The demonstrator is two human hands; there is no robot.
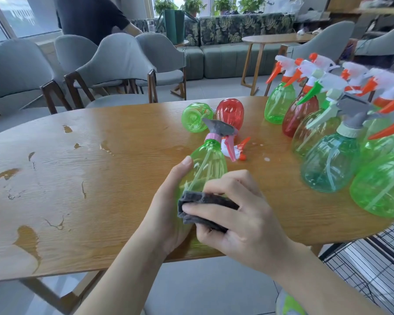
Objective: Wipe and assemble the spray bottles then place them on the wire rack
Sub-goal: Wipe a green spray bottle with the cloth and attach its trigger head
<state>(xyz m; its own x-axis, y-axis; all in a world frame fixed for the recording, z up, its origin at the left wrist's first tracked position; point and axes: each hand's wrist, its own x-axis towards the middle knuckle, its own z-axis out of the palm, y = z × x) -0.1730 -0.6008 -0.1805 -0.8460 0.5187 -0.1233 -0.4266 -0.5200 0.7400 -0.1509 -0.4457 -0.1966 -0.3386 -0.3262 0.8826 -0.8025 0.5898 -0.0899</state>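
Green spray bottle [206, 165]: held over near table [77, 178] edge, long axis running away, nozzle far. Left hand [168, 214] fingers wrapped round its base; right hand [243, 221] fingers pinching grey cloth [205, 209] against it. Wire rack [373, 264]: near right, closer to right hand.

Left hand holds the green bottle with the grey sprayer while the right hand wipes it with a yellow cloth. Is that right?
Not quite: the cloth is dark grey, not yellow, as the head view shows. The rest holds: the left hand holds the green bottle with the grey sprayer, and the right hand presses the cloth against it.
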